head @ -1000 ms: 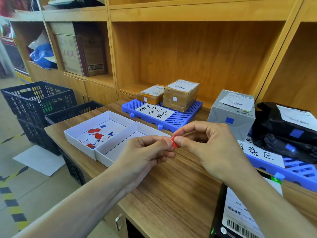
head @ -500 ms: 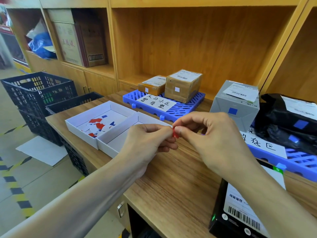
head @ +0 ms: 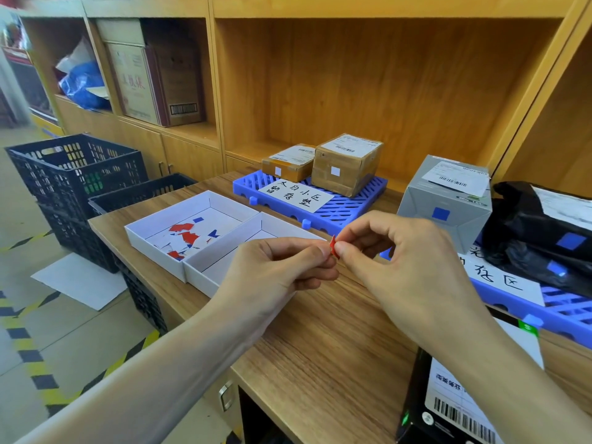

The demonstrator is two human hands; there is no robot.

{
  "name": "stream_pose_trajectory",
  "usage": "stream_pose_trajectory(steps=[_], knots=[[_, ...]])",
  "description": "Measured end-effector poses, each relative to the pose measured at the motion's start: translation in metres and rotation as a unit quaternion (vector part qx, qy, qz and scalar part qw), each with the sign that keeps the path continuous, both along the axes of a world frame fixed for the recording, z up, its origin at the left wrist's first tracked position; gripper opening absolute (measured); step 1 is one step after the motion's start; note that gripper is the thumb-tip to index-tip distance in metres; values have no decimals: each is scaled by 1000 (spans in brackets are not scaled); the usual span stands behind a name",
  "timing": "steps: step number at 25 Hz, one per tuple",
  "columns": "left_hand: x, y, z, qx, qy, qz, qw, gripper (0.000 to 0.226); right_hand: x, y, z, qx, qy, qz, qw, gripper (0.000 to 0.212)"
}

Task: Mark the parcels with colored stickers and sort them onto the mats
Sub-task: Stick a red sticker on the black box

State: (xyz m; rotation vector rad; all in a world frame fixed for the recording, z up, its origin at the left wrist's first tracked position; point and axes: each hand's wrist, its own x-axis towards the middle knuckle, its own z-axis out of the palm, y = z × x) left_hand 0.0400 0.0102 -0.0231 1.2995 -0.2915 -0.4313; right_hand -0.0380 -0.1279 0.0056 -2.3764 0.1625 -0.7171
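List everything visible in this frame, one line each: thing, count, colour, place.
red sticker: 1, red, pinched between both hands
sticker tray: 1, white, desk left, holds loose red, blue and white stickers
second tray: 1, white, beside the first
far mat: 1, blue, desk rear, white sign
brown boxes: 2, brown, on far mat, white stickers
near mat: 1, blue, desk right, white sign
grey box: 1, grey, on near mat, blue sticker
black bags: at least 1, black, on near mat, blue stickers
black parcel: 1, black, desk bottom right, no sticker seen
crates: 2, black, floor left
left hand: 1, grip on sticker
right hand: 1, grip on sticker
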Motion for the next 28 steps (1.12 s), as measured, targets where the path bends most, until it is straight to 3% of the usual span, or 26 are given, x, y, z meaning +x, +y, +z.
stream_pose_trajectory(steps=[7, 17, 21, 23, 25, 28], knots=[[-2, 2, 0, 46, -94, 29, 994, 11, -3, 2, 2, -46, 16, 7, 999, 4], [-5, 0, -6, 60, -121, 28, 990, 14, 0, 7, -5, -84, 64, -10, 994, 12], [0, -1, -3, 72, -117, 65, 988, 15, 0, 4, -4, -50, 56, -21, 997, 15], [16, 6, -4, 132, -177, 126, 967, 14, 0, -3, 0, -25, 42, -39, 998, 13], [34, 17, -7, 227, -261, 182, 920, 12, 0, -9, 2, -8, 42, -48, 998, 10], [50, 28, -17, 324, -299, 206, 874, 10, 1, -12, 1, -8, 55, -48, 997, 9]])
